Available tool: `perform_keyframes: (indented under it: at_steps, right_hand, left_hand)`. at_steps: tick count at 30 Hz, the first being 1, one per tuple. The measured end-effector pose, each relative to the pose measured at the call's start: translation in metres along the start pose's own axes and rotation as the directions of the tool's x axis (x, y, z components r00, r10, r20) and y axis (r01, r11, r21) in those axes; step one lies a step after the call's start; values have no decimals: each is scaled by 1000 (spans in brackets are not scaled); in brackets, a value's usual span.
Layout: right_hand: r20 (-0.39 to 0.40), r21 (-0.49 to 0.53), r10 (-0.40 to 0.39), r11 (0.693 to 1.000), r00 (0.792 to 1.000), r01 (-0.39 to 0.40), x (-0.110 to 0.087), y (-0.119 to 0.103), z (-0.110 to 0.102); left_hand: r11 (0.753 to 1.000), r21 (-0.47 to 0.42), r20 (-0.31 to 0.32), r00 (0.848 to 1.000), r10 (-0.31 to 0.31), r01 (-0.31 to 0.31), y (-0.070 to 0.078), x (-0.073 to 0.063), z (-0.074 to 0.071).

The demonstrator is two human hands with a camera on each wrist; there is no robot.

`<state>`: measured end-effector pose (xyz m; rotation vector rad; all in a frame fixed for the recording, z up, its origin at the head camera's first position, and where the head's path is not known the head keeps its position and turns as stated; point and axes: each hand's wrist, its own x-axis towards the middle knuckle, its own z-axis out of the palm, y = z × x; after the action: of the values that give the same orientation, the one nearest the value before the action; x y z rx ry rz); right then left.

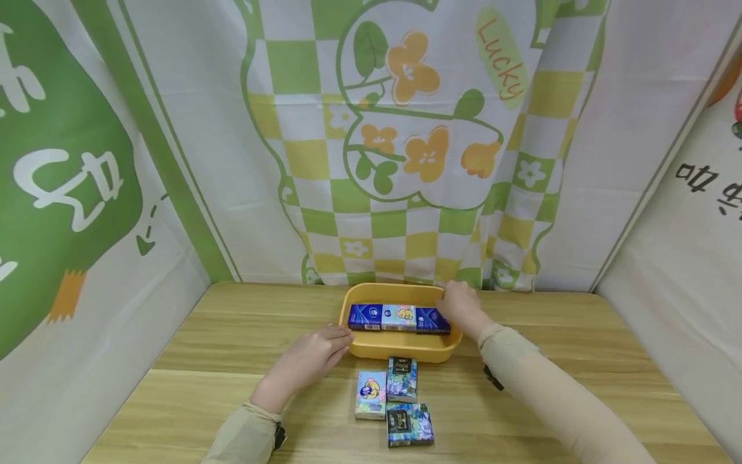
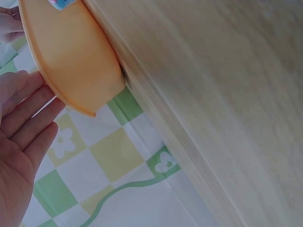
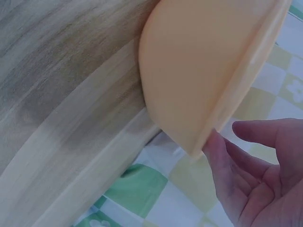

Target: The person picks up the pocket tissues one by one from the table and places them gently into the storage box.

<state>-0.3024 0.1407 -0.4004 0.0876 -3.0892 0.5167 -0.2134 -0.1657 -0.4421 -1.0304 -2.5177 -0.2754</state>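
Tray [image 1: 400, 352] in yellow sits at the lower middle of the head view, one upper right corner hidden behind the right hand [image 1: 462, 308]. Three small packs lie in a row inside it: a dark blue pack [image 1: 365, 318], a pale patterned pack [image 1: 399, 316] and, at the right, another blue pack [image 1: 433, 321] whose end reaches close to the hand. Fine print on them is too small to read.

The left hand [image 1: 310, 357] touches the tray's left side, fingers extended; its wrist view shows them nearly straight against the rim, with the palm cut off at the left edge. The right hand's wrist view shows thumb and forefinger apart, a fingertip at the rim; the tray runs out of the frame at top.

Below the tray, on the wooden table [image 1: 243, 348], lie a light pack [image 1: 371, 394] and two dark floral packs [image 1: 402, 379]. In the left wrist view, a blue item [image 2: 61, 4] at the top edge is mostly cut off.
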Motion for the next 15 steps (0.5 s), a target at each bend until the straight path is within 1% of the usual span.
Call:
perform_keyframes:
  at_steps: [3, 8, 11, 15]
  right_hand:
    - [1, 15, -2, 1000, 1000, 2, -5, 0, -4]
    - [7, 20, -29, 999, 1000, 29, -14, 0, -14]
    - [12, 22, -44, 999, 999, 44, -20, -1, -17]
    - [0, 17, -69, 997, 998, 69, -28, -2, -21]
  left_hand:
    - [1000, 3, 7, 1000, -5, 5, 0, 0, 0]
    - [1000, -6, 16, 1000, -14, 14, 1, -1, 0]
    - [1000, -7, 9, 1000, -12, 12, 0, -1, 1]
    - [1000, -7, -6, 1000, 0, 0, 0, 0, 1]
